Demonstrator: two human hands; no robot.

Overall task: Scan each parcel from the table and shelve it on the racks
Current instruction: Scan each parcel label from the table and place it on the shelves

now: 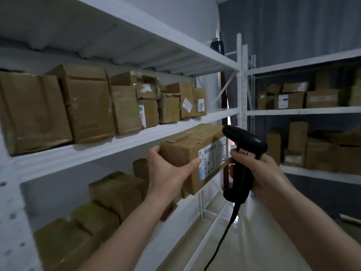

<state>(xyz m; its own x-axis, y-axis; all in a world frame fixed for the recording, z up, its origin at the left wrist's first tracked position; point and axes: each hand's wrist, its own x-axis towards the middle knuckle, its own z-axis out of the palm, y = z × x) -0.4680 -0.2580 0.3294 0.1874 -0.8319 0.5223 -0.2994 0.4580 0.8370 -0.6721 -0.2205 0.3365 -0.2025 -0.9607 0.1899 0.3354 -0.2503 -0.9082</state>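
Observation:
My left hand (168, 171) grips a brown cardboard parcel (187, 149) by its near end and holds it in the air in front of the white rack (109, 147). A white barcode label (213, 159) faces right on its side. My right hand (259, 173) grips a black corded barcode scanner (242, 151), its head close to the parcel's label end. The parcel hangs level with the gap below the middle shelf.
Several cardboard boxes (88, 106) fill the rack's middle shelf; more boxes (115, 192) sit on the lower shelf. A second rack (304, 110) at the right holds other boxes. A pale floor aisle (224, 241) runs between the racks. The scanner cable (224, 237) hangs down.

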